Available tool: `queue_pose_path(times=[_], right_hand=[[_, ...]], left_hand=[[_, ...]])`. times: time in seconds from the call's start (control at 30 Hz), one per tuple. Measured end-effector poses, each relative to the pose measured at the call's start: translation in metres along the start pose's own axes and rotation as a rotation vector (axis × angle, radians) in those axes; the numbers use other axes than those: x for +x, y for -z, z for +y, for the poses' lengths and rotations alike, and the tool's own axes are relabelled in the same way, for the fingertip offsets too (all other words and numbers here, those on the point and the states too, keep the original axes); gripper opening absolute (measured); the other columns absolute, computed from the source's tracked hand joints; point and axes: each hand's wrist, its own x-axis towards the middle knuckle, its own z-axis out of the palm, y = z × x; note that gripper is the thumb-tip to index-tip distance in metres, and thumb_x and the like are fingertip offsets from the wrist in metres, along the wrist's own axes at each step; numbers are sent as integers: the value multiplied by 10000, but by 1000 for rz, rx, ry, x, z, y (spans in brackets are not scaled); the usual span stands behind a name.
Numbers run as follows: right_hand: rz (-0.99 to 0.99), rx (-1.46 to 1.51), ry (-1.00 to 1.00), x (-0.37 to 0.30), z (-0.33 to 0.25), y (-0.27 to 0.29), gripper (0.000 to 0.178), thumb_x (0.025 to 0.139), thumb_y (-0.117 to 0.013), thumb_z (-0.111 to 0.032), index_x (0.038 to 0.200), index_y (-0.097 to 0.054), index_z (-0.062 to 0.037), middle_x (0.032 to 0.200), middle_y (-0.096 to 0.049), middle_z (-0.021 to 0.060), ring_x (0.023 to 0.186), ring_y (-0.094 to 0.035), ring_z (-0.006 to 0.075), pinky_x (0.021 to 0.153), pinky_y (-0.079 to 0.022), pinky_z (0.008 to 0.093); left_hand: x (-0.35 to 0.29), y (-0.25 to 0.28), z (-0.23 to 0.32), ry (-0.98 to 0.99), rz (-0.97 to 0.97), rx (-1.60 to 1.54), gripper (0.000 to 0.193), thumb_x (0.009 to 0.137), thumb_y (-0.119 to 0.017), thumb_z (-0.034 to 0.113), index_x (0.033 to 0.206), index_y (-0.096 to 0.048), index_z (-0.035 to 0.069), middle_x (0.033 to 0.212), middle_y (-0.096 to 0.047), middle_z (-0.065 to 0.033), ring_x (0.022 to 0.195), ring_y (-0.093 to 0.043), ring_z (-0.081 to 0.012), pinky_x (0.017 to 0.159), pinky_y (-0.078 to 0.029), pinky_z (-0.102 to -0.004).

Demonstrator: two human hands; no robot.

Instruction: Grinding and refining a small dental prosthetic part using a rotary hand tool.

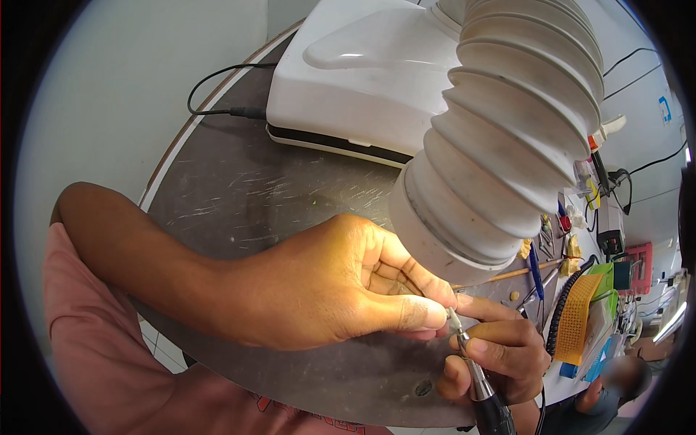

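Note:
My right hand [511, 351] is wrapped round a rotary handpiece [480, 383] with a silver front and a black rear body. The handpiece is tilted, its tip up toward my left hand. At that tip shows a small pale grey-green bit [454, 320]. My left hand [319, 286] comes in from the left with thumb and forefinger pinched together right beside the bit. Whatever lies in this pinch is mostly hidden by the fingertips. Both hands meet just below the mouth of a white ribbed hose [507, 145].
A white machine box [355, 87] with a black cable [217, 80] stands at the back of the scratched grey tabletop [268, 196]. On the right lie small tools, a blue pen-like tool [536, 270] and an orange perforated basket [578, 319]. Another person [609, 395] sits at far right.

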Motion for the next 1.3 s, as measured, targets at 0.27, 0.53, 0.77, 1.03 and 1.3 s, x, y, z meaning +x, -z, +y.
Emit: queue_pose_path(times=[0.27,0.53,0.77,1.03,1.3], right_hand=[[-7,28,1,-1,1,2,342,776,-751,-153,1040,-547,-78,777,-559,75,826,-672,343,708,-576,381],[-39,28,-5,2,0,3,326,771,-750,-137,1012,-538,-77,783,-541,69,832,-672,344,697,-579,371],[-16,40,-29,-2,-4,1,324,779,-736,-120,1026,-531,-75,793,-533,89,855,-664,358,738,-578,391],[-20,-34,-70,-2,-7,3,325,773,-738,-110,1022,-530,-112,806,-535,70,928,-650,341,770,-572,382],[8,-9,-46,-2,-4,2,374,752,-765,-119,1057,-548,-130,802,-551,59,899,-662,333,752,-578,380]], left_hand=[[0,-1,1,43,12,-16,207,864,-645,39,1049,-599,-42,968,-666,-112,929,-635,-140,827,-507,-266],[-1,-1,2,53,28,-55,241,853,-659,39,1067,-588,-45,969,-670,-107,938,-635,-134,842,-499,-263],[0,-3,3,32,18,-60,236,859,-647,32,1072,-582,-47,989,-663,-118,942,-639,-154,859,-512,-274],[-1,0,1,-4,-22,11,284,871,-647,99,1094,-588,-66,1022,-659,-117,984,-616,-143,892,-480,-253],[1,2,0,-31,-51,36,350,878,-655,169,1125,-610,-74,1066,-663,-121,1008,-597,-122,914,-442,-229]])
